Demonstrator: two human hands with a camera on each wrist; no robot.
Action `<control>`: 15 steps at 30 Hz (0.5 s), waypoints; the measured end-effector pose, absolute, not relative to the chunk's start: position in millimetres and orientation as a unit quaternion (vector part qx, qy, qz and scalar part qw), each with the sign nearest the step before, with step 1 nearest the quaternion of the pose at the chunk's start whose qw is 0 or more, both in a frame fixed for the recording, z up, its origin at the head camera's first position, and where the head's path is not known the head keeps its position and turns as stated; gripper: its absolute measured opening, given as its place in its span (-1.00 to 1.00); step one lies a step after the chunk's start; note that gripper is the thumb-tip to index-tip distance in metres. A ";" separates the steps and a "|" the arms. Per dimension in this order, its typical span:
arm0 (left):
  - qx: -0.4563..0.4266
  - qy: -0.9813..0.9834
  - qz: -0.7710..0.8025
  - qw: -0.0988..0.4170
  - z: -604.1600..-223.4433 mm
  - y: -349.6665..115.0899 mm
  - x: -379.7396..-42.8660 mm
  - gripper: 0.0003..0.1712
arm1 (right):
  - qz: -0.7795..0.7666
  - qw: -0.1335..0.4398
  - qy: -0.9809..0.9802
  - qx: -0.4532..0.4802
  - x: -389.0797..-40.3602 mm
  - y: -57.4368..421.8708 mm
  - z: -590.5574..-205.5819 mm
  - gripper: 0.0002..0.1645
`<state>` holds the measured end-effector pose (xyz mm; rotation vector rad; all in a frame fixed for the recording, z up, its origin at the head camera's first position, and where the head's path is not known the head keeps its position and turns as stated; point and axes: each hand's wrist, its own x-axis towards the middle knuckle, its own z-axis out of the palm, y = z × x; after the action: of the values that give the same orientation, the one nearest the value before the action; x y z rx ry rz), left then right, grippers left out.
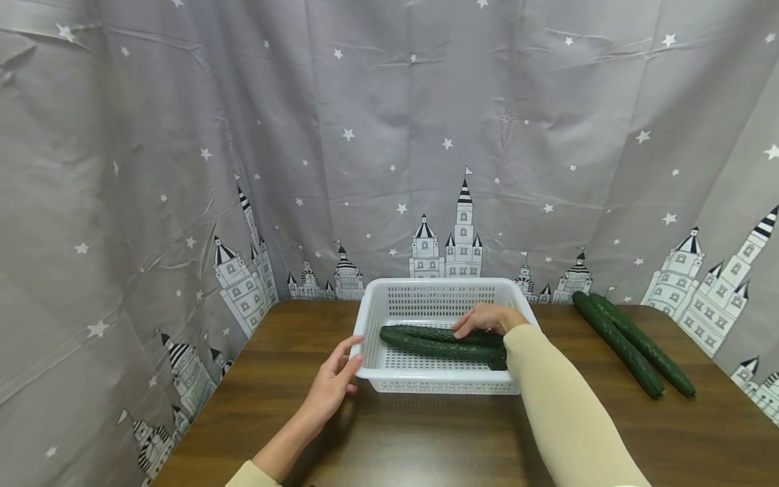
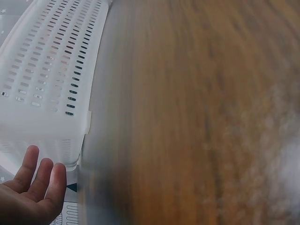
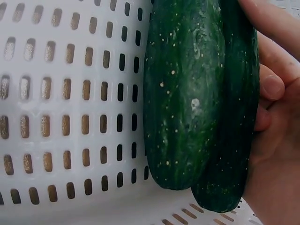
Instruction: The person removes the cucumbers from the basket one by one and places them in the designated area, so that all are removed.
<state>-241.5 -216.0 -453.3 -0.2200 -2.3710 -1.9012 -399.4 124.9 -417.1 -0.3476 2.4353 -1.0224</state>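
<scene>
Two dark green cucumbers lie side by side in a white perforated plastic basket (image 1: pixel 444 383) on the table. In the head view my right hand (image 1: pixel 487 318) reaches in over the far wall side and grips the farther cucumber (image 3: pixel 229 183). Its fingertips press along that cucumber's side in the right wrist view. The nearer cucumber (image 1: pixel 426 345) touches it lengthwise. At the basket's left end, my left hand (image 1: pixel 331 385) touches the rim with extended fingers. The left wrist view has its fingers (image 2: pixel 56 183) loosely spread beside the end wall.
Two more cucumbers (image 1: pixel 615 345) lie next to each other at the right of the brown wooden table (image 1: pixel 426 439). Behind the table hangs a grey curtain (image 1: pixel 377 135) printed with stars and castles.
</scene>
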 end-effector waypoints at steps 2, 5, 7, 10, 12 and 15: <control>-0.074 -0.776 -0.624 0.048 -452.1 -215.2 -242.3 -0.54 | -0.369 0.237 0.890 -0.124 -402.0 125.5 -417.3 -0.47; -0.076 -0.775 -0.626 0.050 -451.5 -214.5 -243.1 -0.54 | -0.360 0.237 0.894 -0.120 -404.5 125.5 -417.6 -0.44; -0.075 -0.776 -0.624 0.049 -452.2 -214.7 -243.2 -0.53 | -0.355 0.237 0.897 -0.117 -405.4 125.2 -418.3 -0.42; -0.074 -0.776 -0.624 0.047 -453.2 -215.0 -242.8 -0.53 | -0.350 0.237 0.898 -0.119 -405.3 124.9 -419.2 -0.42; -0.073 -0.777 -0.624 0.046 -453.7 -215.2 -242.6 -0.53 | -0.352 0.236 0.897 -0.122 -405.0 124.8 -419.8 -0.42; -0.071 -0.777 -0.623 0.045 -454.4 -214.9 -241.9 -0.53 | -0.358 0.233 0.896 -0.124 -403.7 124.9 -420.4 -0.45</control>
<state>-241.9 -214.9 -454.4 -0.2182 -2.3748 -1.9045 -403.7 124.9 -420.4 -0.3405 2.4597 -0.9824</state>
